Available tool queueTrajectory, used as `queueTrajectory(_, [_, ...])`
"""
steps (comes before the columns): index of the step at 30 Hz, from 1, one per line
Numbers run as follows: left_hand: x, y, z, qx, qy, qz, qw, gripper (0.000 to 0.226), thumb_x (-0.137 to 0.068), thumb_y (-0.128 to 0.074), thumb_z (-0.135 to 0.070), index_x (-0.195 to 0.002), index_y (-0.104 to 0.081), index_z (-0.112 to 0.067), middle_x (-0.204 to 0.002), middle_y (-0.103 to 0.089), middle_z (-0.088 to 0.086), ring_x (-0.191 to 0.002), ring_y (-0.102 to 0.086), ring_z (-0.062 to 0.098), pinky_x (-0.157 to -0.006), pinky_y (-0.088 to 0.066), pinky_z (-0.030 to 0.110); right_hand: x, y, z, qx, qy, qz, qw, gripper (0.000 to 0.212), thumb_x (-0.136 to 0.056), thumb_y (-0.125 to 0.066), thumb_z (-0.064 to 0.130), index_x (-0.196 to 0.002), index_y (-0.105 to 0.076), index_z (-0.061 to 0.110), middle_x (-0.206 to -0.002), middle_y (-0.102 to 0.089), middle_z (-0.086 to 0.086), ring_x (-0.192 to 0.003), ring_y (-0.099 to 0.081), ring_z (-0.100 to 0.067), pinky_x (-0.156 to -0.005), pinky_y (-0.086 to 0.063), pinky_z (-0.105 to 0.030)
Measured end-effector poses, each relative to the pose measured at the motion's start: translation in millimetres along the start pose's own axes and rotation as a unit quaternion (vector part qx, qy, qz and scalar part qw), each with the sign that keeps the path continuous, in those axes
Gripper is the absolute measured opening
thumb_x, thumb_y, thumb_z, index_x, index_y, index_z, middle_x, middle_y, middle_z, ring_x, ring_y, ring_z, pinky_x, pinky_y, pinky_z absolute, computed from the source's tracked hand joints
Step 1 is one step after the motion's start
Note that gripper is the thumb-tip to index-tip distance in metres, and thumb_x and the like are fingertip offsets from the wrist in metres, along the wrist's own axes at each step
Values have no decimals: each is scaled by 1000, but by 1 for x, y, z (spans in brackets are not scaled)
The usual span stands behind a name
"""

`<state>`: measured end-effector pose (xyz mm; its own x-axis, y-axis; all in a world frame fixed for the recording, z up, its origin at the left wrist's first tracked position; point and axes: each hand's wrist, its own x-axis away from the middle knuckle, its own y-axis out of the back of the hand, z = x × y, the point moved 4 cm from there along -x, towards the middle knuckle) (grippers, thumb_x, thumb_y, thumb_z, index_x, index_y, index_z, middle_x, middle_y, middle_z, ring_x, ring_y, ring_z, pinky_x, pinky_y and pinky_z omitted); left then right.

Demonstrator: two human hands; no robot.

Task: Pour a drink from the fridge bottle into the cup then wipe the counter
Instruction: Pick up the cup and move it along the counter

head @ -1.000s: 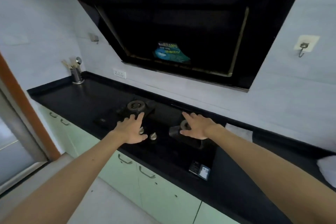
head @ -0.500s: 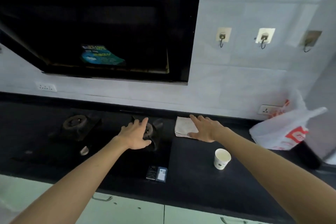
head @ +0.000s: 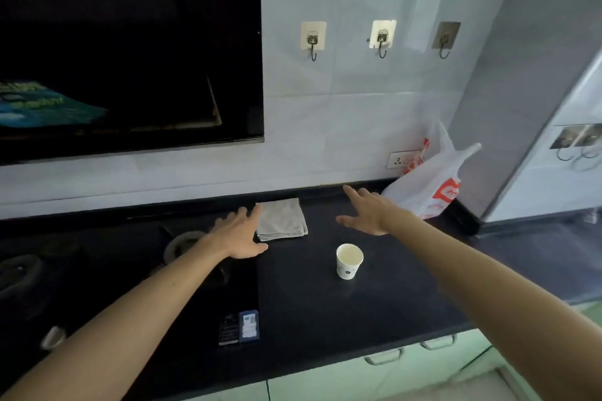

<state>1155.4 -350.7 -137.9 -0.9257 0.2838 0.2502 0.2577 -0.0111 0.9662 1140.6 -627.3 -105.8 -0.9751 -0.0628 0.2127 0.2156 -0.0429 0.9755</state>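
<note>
Head view: a white paper cup (head: 349, 261) stands upright on the dark bench (head: 325, 309), and its mouth shows a pale inside. Every place below is given from this cup.

Behind the cup and to its left lies a folded grey cloth (head: 281, 219), flat on the bench close to the wall. The left grip (head: 239, 233) is further left of the cup, palm down, with its fingers straight and apart and nothing in them. Its fingertips reach the cloth's left edge, but whether they touch it cannot be told.

The right grip (head: 371, 213) hangs just behind the cup and a little to its right, palm down with its fingers spread wide and nothing held. It is apart from the cup and from the cloth.

Well behind the cup to the right, a white plastic bag (head: 430, 185) with red print leans in the corner, below a wall socket (head: 402, 159). High on the tiled wall behind the cup hang three stick-on hooks (head: 383, 37).

Left of the cup, beyond the left grip, a round burner (head: 182, 242) sits in the black hob. In front of the cup and to its left a small label (head: 249, 325) is stuck on the hob's corner. Up and to the left of the cup hangs the black range hood (head: 130, 42).

Below the bench edge, in front of the cup, are pale green cabinet fronts (head: 342, 381) with metal handles.
</note>
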Motion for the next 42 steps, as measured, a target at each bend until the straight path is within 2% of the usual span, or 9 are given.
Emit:
queueTrajectory(7, [-35,-20,-46,-11,-59,30,998,93,-91,-58,-53,-158,-2,-21,-155,-30,13,-138,-38,35,-109,-36,52,9,-19,-44,-8,-52,23,998,87,-96,-43,63,-159,0,22,-158,-28,-12,-139,-39,-34,-108,-40,-48])
queueTrajectory(12, [-57,-33,-69,-21,-79,38,996,94,-90,-60,-55,-157,-4,-21,-150,-34,14,-134,-43,36,-103,-41,50,5,-36,-65,-11,-56,33,998,86,-96,-43,63,-159,0,22,-158,-27,-12,-141,-35,-35,-109,-39,-50])
queueTrajectory(17, [-75,-57,-94,-18,-83,55,995,86,-89,-62,-53,-153,-14,-23,-145,-40,12,-128,-48,34,-99,-45,48,-6,-64,-91,-26,-51,55,997,86,-95,-46,63,-159,-2,25,-159,-27,-11,-140,-37,-35,-106,-41,-51])
queueTrajectory(25, [-106,-96,-126,19,-36,95,995,100,-88,-62,-56,-159,0,-22,-158,-26,15,-140,-39,35,-110,-39,53,-32,-111,-131,-69,2,90,993,86,-94,-53,58,-158,-3,27,-153,-35,-10,-137,-41,-33,-104,-44,-49])
queueTrajectory(34, [-110,-140,-136,78,45,115,989,100,-87,-63,-55,-159,-3,-21,-152,-35,15,-133,-45,33,-106,-43,51,-53,-169,-134,-187,106,114,970,85,-93,-62,47,-157,-8,30,-149,-37,-5,-136,-38,-27,-109,-40,-44])
queueTrajectory(42, [-108,-170,-145,108,78,103,986,91,-89,-63,-51,-156,-10,-19,-150,-35,14,-132,-45,33,-104,-44,51,-72,-212,-116,-287,123,71,947,90,-87,-73,36,-156,-16,27,-149,-36,-2,-137,-38,-23,-110,-36,-36])
